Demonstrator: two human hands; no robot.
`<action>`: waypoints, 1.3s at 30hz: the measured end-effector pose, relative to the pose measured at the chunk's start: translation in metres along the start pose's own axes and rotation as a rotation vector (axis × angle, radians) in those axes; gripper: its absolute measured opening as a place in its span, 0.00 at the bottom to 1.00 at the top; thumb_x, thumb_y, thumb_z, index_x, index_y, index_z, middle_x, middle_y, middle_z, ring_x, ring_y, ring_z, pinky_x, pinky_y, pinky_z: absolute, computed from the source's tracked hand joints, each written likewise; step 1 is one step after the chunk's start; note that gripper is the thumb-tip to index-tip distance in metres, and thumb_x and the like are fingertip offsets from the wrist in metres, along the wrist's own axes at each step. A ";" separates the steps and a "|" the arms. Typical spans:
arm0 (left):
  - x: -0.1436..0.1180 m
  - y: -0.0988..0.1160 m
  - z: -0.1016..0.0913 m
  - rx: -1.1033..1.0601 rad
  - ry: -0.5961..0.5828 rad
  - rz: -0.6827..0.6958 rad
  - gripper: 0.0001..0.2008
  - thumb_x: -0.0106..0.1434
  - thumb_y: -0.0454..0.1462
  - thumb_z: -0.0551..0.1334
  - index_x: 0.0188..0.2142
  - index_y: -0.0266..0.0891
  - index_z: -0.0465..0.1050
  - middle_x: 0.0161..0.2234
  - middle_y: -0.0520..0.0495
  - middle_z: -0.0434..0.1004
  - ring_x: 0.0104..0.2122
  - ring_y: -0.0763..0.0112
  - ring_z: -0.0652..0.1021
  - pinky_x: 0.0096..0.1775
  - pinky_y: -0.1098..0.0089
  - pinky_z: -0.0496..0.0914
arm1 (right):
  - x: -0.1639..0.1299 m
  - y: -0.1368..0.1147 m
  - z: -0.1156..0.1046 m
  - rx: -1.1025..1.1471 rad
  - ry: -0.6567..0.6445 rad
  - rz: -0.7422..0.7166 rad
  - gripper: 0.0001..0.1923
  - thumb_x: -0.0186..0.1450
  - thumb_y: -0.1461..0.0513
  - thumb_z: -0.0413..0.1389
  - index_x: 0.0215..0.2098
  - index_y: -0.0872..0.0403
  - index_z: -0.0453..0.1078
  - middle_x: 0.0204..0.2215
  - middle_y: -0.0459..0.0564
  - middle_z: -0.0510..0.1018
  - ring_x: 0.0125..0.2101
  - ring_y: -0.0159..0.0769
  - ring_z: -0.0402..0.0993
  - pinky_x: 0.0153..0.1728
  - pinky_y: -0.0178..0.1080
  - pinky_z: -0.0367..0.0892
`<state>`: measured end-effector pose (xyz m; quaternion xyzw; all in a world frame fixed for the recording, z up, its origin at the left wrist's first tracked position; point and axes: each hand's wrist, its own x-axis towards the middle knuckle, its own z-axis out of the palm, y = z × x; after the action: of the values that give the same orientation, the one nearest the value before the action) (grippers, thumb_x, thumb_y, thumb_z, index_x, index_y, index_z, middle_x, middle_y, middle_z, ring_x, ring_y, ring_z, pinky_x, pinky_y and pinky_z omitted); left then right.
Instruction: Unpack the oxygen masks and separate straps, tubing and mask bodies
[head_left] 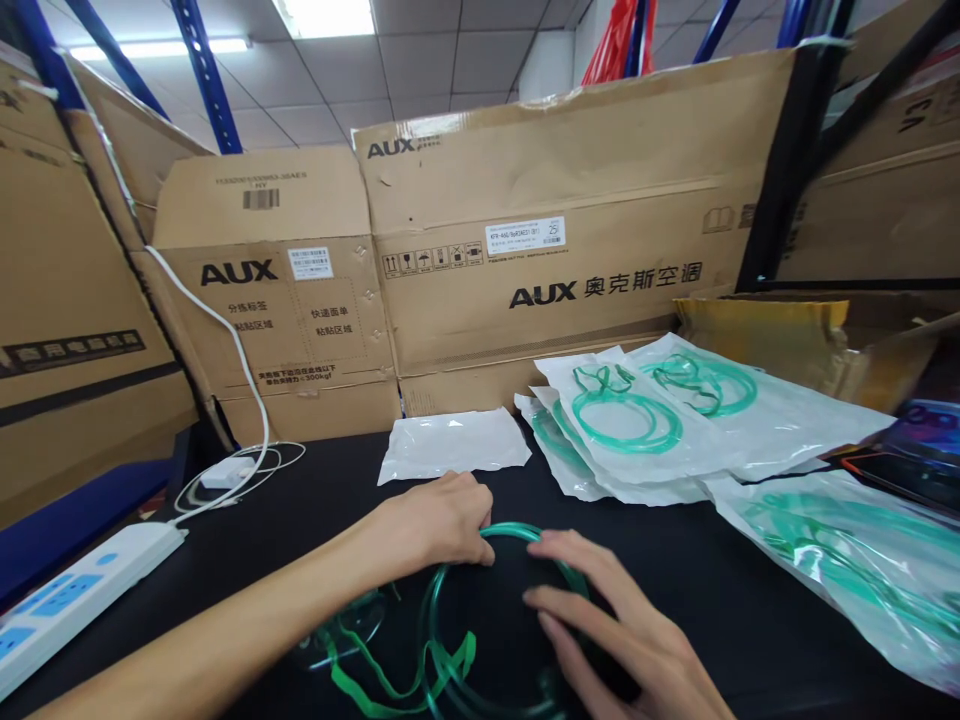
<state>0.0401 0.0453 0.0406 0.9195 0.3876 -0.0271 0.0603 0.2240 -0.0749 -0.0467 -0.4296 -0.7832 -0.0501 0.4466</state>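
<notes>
A coil of green tubing (450, 610) with a clear mask and green strap (360, 650) lies on the black table (315, 510) right in front of me. My left hand (439, 520) is closed on the top of the coil. Fingers spread, my right hand (607, 630) rests on the right side of the coil and presses it flat. Just beyond my hands lies an empty white pouch (454, 445).
A pile of sealed pouches (660, 420) with green tubing sits at the right, more pouches (862, 560) nearer the edge. Behind stand AUX cardboard boxes (555, 230). A white power strip (75, 600) and cable lie at the left. A phone (907, 475) lies far right.
</notes>
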 end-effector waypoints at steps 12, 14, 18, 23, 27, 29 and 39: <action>-0.017 0.003 -0.029 -0.225 0.616 0.082 0.05 0.60 0.34 0.61 0.36 0.40 0.74 0.28 0.55 0.74 0.27 0.73 0.72 0.33 0.71 0.65 | 0.031 0.016 -0.024 0.638 0.028 0.730 0.26 0.62 0.46 0.62 0.49 0.55 0.76 0.40 0.57 0.85 0.43 0.47 0.83 0.49 0.41 0.76; -0.021 0.004 -0.029 -0.287 0.711 0.105 0.06 0.59 0.33 0.62 0.36 0.40 0.75 0.26 0.56 0.73 0.25 0.74 0.70 0.32 0.71 0.64 | 0.040 0.012 -0.029 0.605 0.126 0.678 0.22 0.61 0.46 0.63 0.42 0.53 0.77 0.40 0.55 0.84 0.44 0.46 0.82 0.49 0.38 0.76; -0.027 -0.006 -0.013 -0.360 0.632 0.068 0.06 0.61 0.35 0.62 0.37 0.40 0.78 0.27 0.55 0.74 0.25 0.75 0.70 0.31 0.72 0.65 | 0.043 0.013 -0.023 0.534 0.096 0.625 0.20 0.61 0.45 0.62 0.40 0.51 0.75 0.39 0.52 0.84 0.44 0.45 0.82 0.46 0.37 0.76; -0.032 -0.029 0.002 -0.496 0.432 -0.020 0.14 0.63 0.46 0.64 0.29 0.39 0.78 0.23 0.53 0.75 0.25 0.72 0.73 0.30 0.72 0.63 | 0.046 0.023 -0.016 0.499 -0.077 0.645 0.23 0.61 0.42 0.60 0.35 0.52 0.73 0.38 0.54 0.82 0.44 0.48 0.80 0.47 0.43 0.77; -0.039 -0.052 -0.014 -0.655 0.465 -0.055 0.18 0.65 0.50 0.61 0.32 0.38 0.78 0.30 0.49 0.82 0.27 0.70 0.77 0.33 0.72 0.68 | 0.088 0.022 -0.012 0.723 -0.165 0.631 0.23 0.62 0.42 0.60 0.35 0.53 0.70 0.34 0.53 0.81 0.38 0.46 0.82 0.36 0.43 0.81; -0.044 -0.072 -0.027 -0.661 0.459 -0.108 0.20 0.65 0.52 0.60 0.35 0.37 0.78 0.32 0.47 0.83 0.25 0.71 0.76 0.31 0.72 0.68 | 0.116 0.017 -0.002 0.851 -0.242 0.665 0.19 0.63 0.48 0.62 0.37 0.54 0.68 0.32 0.51 0.81 0.32 0.41 0.83 0.33 0.42 0.82; -0.091 -0.183 -0.027 -0.500 0.424 -0.555 0.26 0.53 0.59 0.64 0.30 0.38 0.82 0.23 0.46 0.81 0.22 0.65 0.77 0.29 0.69 0.69 | 0.201 -0.007 0.139 0.813 -0.537 0.731 0.12 0.72 0.59 0.57 0.50 0.58 0.71 0.42 0.50 0.79 0.36 0.36 0.79 0.37 0.42 0.78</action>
<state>-0.1546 0.1108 0.0592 0.7227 0.6188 0.2420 0.1906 0.0810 0.1115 0.0222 -0.4634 -0.6269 0.5194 0.3500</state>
